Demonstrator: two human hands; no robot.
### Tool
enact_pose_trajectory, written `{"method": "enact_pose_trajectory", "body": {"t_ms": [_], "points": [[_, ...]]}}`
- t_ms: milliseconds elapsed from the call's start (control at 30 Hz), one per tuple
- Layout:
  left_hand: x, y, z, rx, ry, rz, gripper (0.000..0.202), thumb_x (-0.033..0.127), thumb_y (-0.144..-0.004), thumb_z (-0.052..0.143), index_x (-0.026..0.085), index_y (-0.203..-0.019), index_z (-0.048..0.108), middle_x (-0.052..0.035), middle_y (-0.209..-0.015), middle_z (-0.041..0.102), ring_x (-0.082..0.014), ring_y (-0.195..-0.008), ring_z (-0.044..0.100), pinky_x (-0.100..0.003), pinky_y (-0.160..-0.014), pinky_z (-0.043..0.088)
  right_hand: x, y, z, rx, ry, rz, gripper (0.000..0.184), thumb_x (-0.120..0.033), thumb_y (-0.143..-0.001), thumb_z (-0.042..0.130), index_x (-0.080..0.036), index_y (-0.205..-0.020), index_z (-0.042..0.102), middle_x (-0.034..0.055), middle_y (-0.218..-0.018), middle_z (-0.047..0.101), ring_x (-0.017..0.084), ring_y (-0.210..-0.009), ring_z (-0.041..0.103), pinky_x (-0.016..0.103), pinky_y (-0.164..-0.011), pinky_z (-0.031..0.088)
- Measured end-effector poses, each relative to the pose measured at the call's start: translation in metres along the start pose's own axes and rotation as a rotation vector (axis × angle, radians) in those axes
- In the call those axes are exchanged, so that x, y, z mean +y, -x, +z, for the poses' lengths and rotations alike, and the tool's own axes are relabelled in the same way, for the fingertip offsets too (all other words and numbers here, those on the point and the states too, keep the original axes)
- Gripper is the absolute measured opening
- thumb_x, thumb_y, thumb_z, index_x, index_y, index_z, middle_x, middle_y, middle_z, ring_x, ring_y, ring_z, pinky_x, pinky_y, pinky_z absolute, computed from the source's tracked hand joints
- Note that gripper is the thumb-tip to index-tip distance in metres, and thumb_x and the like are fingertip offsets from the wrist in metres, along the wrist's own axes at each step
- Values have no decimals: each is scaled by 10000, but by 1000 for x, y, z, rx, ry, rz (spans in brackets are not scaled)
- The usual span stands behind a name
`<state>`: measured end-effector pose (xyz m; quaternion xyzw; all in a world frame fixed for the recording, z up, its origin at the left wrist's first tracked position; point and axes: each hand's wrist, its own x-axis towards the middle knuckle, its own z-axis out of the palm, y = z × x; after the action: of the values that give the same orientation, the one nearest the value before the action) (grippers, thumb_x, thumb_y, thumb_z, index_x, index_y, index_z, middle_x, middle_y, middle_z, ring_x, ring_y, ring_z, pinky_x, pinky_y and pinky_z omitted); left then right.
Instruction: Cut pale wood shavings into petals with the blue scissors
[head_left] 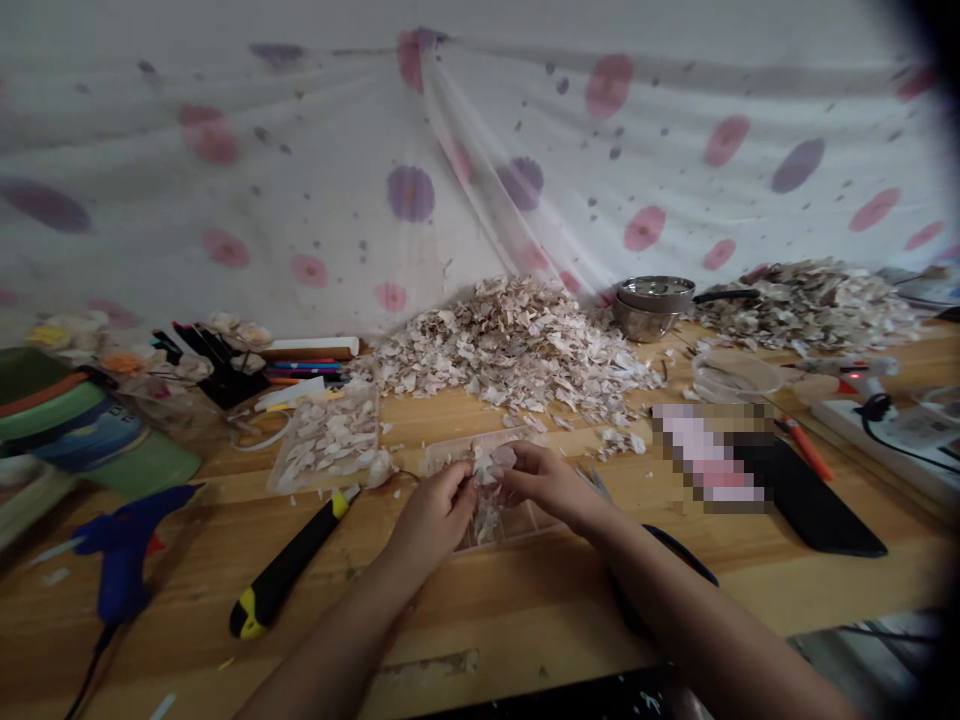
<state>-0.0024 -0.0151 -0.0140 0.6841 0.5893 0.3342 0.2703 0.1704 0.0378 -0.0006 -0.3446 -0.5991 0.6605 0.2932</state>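
We note a wooden tabletop (180, 625), pale and grained, with a divided tray (521, 520) as our landmark. Above the tray, we see the left hand (429, 515) and right hand (553, 487) pinching a cluster of pale flakes (489, 467) between narrowed fingertips. Behind the tray rises a broad flake heap (517, 345); a second heap (817, 305) lies farther back, to its right. Left of the tray: a black-and-yellow cutter (289, 562), then a blue glue gun (129, 550). Beyond it all, we record a draped white cloth (322, 190), spotted pink and purple.
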Motion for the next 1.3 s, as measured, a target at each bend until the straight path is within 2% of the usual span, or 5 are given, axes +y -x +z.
{"method": "enact_pose_trajectory", "body": {"t_ms": [133,400,933,1167,1300], "points": [[9,0,-5,-47,-242,25,198,289,-889,409,218,-812,576,-8,-681,613,-175,-658,565,-264,-592,343,3,0,-4,30,161,-30,270,-383,-710,730,-144,-768,620,-9,-646,599,101,-573,543,217,-554,448],[11,-1,-3,-90,-359,7,245,267,-909,368,219,-922,608,-51,-766,675,-217,-750,624,-286,-633,367,9,-3,-9,17,292,-26,123,-233,-796,620,-144,-763,700,27,-657,685,125,-599,610,222,-584,481],[14,-1,-5,-67,-513,-17,266,287,-927,358,223,-945,615,-82,-911,715,-236,-836,653,-286,-653,365,10,-4,-9,108,490,34,193,-205,-818,564,-137,-747,731,36,-625,691,129,-561,604,204,-533,436],[10,0,-3,14,-410,-61,260,307,-899,381,206,-864,617,-43,-714,663,-192,-660,597,-265,-575,323,14,-6,-11,119,481,-19,208,-172,-809,536,-142,-764,736,49,-684,715,137,-590,620,207,-545,455],[2,-1,1,65,-127,-81,232,357,-844,480,196,-934,622,-21,-732,655,-164,-642,581,-244,-583,388,9,-2,-10,40,486,-58,239,-166,-824,503,-153,-821,741,34,-712,712,126,-613,605,200,-560,441]]}}
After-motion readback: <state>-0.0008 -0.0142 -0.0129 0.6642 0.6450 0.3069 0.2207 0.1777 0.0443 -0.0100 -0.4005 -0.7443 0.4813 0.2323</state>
